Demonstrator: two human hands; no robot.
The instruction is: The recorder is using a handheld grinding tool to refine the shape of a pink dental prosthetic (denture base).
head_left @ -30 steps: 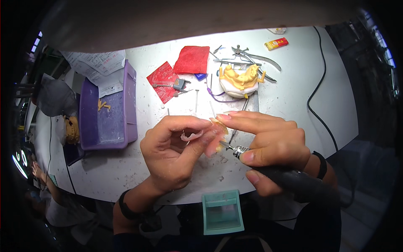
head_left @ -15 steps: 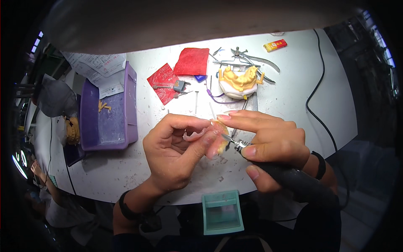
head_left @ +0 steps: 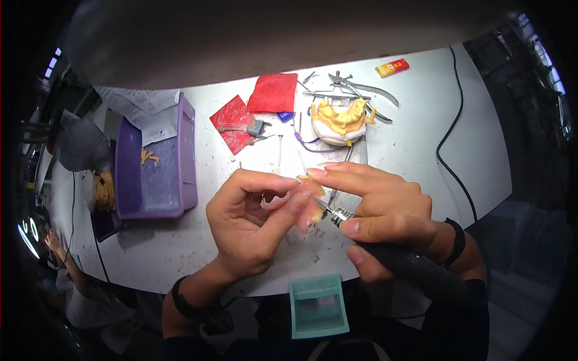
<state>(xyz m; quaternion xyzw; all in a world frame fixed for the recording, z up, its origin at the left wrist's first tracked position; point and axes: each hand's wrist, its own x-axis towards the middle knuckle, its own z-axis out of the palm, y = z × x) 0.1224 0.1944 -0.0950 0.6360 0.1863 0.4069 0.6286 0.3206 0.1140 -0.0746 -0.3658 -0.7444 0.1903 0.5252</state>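
A pink denture (head_left: pixel 309 189) with yellowish teeth is pinched between the thumb and fingers of my left hand (head_left: pixel 250 219). Its thin, wavy clear-pink edge shows by my left fingers. My right hand (head_left: pixel 385 210) is wrapped round a rotary handpiece (head_left: pixel 409 265) with a black body and a silver collar. The pointed bur at its front meets the denture or lies just over it; contact is hard to tell. My right index fingertip rests at the denture's far edge. Beyond my hands stands a yellow dental model (head_left: pixel 340 119) on a white base.
At left, a purple bin (head_left: pixel 188 156) holds papers and small yellow pieces. Red sheets (head_left: pixel 274 93), pliers (head_left: pixel 367 89), metal burs and a yellow-red packet (head_left: pixel 392 68) lie at the back. A black cable (head_left: pixel 442 147) runs along the right. A teal tray (head_left: pixel 318 333) sits at the front edge.
The bur and my right hand have shifted slightly left along the denture. The denture has tilted a little in my left hand. The whole view has moved slightly.
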